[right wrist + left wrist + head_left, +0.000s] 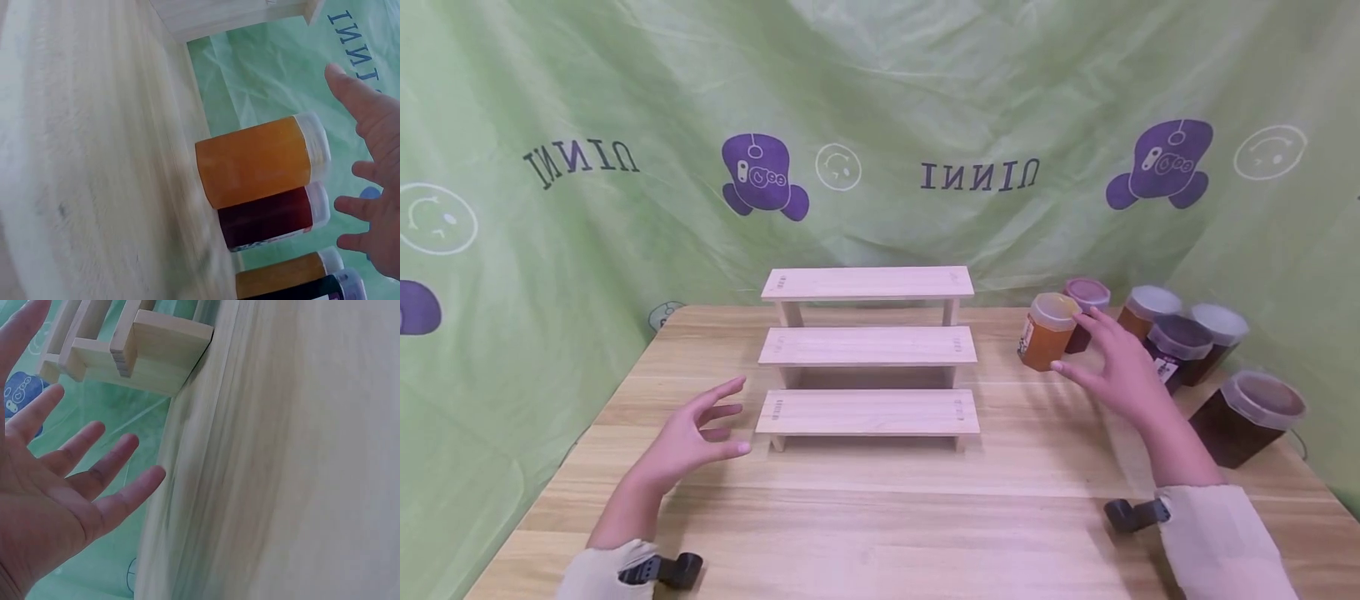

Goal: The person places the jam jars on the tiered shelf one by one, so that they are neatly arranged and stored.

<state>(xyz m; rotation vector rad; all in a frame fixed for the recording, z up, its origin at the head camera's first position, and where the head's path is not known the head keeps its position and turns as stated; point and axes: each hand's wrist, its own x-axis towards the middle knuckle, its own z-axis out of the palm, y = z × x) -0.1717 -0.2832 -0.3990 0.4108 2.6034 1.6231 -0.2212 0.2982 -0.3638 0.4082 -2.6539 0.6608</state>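
My right hand (1123, 375) reaches over the table's right side, fingers spread, nearest to a jar of orange contents (1047, 342) with a translucent lid. In the right wrist view the hand (382, 181) is apart from that orange jar (256, 162). A dark red jar (269, 217) stands just behind it. Left of the three-step wooden stand (868, 408), my left hand (685, 437) hovers with fingers spread and holds nothing. The left wrist view shows its palm (50, 506) and the stand's end (169, 347).
More lidded jars stand at the right: an orange-brown one (1142, 308), a purple-lidded dark one (1176, 346), a white-lidded one (1217, 333) and a large dark one (1240, 425) near the right table edge. A green printed cloth (880, 108) hangs behind the wooden table (865, 533).
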